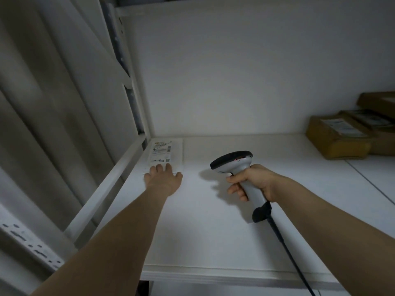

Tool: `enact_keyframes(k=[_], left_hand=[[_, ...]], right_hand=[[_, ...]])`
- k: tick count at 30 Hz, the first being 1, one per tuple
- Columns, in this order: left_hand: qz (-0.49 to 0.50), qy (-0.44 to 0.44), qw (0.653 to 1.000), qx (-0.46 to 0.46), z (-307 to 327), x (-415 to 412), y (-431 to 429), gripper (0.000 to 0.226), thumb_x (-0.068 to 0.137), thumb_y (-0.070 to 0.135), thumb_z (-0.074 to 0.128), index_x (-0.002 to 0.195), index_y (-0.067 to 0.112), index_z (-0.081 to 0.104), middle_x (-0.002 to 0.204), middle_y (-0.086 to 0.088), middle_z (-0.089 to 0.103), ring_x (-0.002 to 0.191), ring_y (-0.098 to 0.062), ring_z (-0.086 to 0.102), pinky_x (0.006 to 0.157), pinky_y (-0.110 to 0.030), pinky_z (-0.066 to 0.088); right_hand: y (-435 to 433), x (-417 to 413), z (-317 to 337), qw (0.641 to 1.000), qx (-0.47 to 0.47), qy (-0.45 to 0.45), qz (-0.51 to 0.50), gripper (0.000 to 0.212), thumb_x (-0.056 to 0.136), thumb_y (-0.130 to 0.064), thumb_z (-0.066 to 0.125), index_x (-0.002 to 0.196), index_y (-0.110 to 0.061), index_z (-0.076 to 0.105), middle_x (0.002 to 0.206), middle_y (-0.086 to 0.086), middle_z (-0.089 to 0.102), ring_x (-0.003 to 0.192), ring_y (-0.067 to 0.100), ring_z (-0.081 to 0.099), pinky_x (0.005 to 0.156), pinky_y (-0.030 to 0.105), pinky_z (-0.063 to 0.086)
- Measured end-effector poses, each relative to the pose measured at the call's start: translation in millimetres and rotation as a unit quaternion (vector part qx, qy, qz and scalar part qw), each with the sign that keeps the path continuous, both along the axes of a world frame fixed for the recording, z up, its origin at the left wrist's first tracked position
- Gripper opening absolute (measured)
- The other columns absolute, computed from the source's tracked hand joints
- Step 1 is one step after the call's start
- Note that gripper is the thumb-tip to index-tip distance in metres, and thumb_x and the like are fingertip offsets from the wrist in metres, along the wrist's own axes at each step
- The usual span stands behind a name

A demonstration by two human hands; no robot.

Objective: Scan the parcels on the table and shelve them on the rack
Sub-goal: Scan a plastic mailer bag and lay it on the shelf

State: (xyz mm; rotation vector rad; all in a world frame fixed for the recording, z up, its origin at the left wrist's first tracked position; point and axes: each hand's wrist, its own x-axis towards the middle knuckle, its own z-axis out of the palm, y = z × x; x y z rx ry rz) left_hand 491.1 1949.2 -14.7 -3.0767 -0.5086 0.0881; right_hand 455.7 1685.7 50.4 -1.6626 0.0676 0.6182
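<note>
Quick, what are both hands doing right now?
Left hand: open, fingers resting on the white parcel.
Right hand: closed around the scanner.

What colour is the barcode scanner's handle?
Light grey; the barcode scanner has a black head. Shows best in the head view.

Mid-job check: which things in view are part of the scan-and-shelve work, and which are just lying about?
Part of the job:
- white flat parcel in the shelf's back left corner, left hand resting on its near edge
- scanner gripped by the right hand
- rack shelf
- brown parcels at the shelf's right

Lying about:
- grey curtain on the left
- slotted white bar, lower left
</note>
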Motion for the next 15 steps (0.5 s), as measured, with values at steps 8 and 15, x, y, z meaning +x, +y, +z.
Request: enact_keyframes(k=[8, 15], left_hand=[[0.028, -0.009, 0.997, -0.070, -1.3, 11.0, 9.7, 0.081, 0.093, 0.063, 0.024, 0.154, 0.017, -0.003, 0.160, -0.016, 0.002, 0.144, -0.034, 0.012, 0.112, -0.047, 0.017], [-0.008, -0.022, 0.998, -0.056, -4.1, 10.1, 1.8, 0.061, 0.094, 0.052, 0.028, 0.144, 0.016, 0.028, 0.147, -0.021, 0.026, 0.137, -0.036, 0.023, 0.109, -0.046, 0.021]], right_hand=[[0.4, -2.0, 0.8, 1.000, 0.004, -0.008, -0.021, 0.021, 0.079, -0.004, 0.073, 0.096, 0.002, 0.062, 0.072, 0.019, 0.071, 0.045, 0.019, 0.058, 0.045, 0.025, 0.048], [1.6, -4.9, 2.7, 0.999, -0.008, -0.012, -0.033, 0.021, 0.078, -0.005, 0.074, 0.094, 0.001, 0.062, 0.073, 0.019, 0.071, 0.045, 0.019, 0.058, 0.045, 0.026, 0.050]])
